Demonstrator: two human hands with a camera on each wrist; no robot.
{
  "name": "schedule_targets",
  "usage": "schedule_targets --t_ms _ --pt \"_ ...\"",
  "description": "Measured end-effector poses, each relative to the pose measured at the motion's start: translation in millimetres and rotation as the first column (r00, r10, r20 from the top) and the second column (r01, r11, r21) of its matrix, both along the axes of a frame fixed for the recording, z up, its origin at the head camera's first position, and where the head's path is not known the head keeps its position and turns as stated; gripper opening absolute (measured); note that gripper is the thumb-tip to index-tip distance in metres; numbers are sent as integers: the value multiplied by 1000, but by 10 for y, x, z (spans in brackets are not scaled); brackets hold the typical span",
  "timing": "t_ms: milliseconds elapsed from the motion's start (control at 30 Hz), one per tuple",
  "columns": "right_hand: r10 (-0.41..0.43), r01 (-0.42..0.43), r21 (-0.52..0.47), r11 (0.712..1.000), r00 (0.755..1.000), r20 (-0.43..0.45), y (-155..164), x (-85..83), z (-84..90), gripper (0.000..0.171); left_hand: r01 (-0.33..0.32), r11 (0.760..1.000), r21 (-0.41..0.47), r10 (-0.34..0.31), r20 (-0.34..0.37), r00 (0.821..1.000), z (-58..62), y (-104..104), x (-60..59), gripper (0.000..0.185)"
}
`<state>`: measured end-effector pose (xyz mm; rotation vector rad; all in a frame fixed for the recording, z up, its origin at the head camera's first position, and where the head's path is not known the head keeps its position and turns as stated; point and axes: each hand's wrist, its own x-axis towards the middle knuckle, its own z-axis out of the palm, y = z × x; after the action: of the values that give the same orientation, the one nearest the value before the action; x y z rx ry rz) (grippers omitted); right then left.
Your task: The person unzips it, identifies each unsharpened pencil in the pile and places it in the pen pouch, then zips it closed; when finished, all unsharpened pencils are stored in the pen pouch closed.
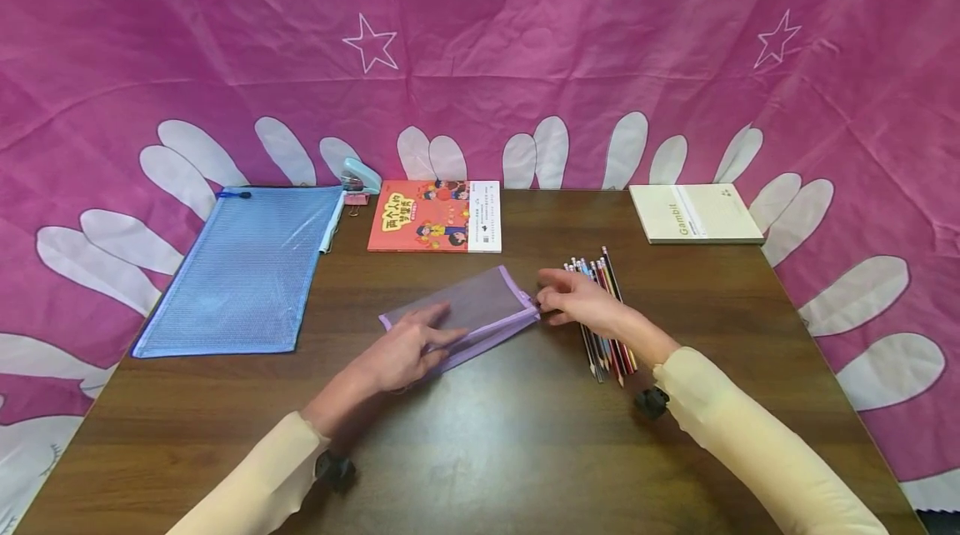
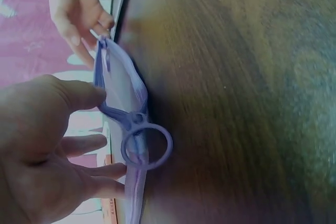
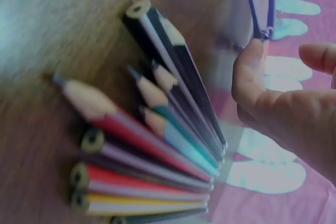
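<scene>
A purple mesh zipper pouch [image 1: 468,306] lies in the middle of the wooden table [image 1: 495,452]. My left hand [image 1: 435,337] rests on its near left part with the fingers straight. The left wrist view shows the left hand [image 2: 58,145] spread beside the pouch [image 2: 123,90], whose ring-shaped zipper pull [image 2: 147,146] lies by the fingers. My right hand [image 1: 543,299] pinches the pouch's right end, which also shows in the left wrist view, right hand [image 2: 86,22]. Several coloured pencils [image 1: 603,314] lie under the right wrist. They are fanned out in the right wrist view, pencils [image 3: 149,135], next to the right hand [image 3: 286,103].
A blue mesh pouch [image 1: 243,268] lies at the left. At the back edge sit a red picture book [image 1: 435,216], a pale blue stapler [image 1: 361,175], a pink clip [image 1: 357,199] and a cream notebook [image 1: 693,212]. Pink cloth [image 1: 480,60] hangs behind and around the table.
</scene>
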<state>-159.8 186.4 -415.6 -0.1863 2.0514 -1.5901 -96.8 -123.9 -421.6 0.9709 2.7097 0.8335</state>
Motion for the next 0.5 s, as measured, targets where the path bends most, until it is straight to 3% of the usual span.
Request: schedule_targets --t_ms 200,500 --pt "-27 27 -26 999 1000 9 160 74 79 59 -12 999 49 15 -51 999 -29 -6 15 41" --pt "-37 37 -26 999 999 -4 309 145 93 60 -52 987 151 57 -31 998 -133 -42 27 39"
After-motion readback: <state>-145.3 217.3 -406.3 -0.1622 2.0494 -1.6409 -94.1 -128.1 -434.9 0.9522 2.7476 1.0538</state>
